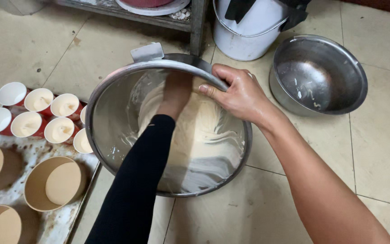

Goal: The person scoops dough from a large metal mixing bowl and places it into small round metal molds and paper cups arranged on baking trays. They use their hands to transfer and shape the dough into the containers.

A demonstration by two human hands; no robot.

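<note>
The right hand [240,92] curls its fingers over the far rim of the big steel bowl [113,86], gripping it. Just left of it, the left hand [176,92] reaches down into the batter [204,131]; its blurred fingers' spread cannot be told.

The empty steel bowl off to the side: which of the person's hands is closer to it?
The right hand. It grips the rim of the big mixing bowl, just beside the empty steel bowl. The left hand is farther away, down inside the big bowl in the batter.
</note>
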